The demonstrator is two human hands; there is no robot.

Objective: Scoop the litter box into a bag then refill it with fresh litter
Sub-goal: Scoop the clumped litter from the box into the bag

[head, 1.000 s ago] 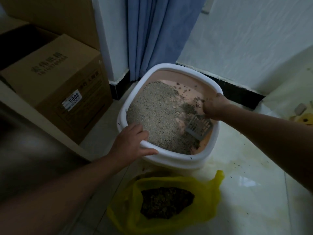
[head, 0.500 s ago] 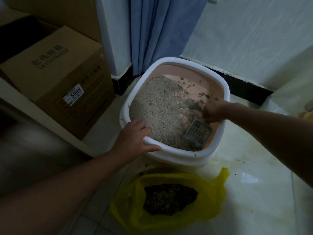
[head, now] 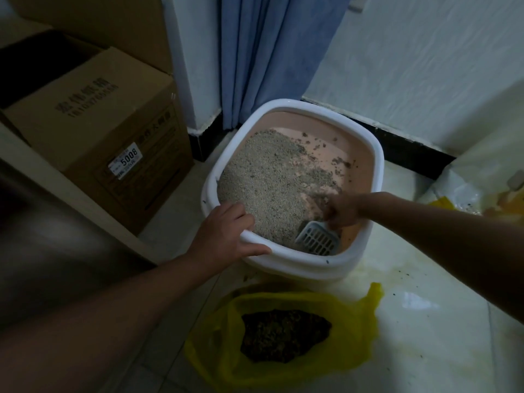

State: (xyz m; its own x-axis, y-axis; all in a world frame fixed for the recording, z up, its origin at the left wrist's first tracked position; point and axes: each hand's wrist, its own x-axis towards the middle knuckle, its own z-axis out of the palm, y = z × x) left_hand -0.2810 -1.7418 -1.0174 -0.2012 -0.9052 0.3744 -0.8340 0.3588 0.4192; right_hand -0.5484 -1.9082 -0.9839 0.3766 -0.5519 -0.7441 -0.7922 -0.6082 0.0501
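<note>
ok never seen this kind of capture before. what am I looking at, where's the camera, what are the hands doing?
There is no machine here: a person wears one wide-angle camera on the head, looking forward and down, so both forearms reach into view from below. The left hand grips the near rim of the litter box, a white tub with a pink inside, standing on a pale tiled floor. The right hand holds a grey slotted scoop, its blade down in the box's near corner. Grey litter is piled towards the left side, leaving the pink bottom bare on the right. In front of the box lies an open yellow bag with dark scooped clumps inside. A cardboard box and a blue curtain stand behind.
</note>
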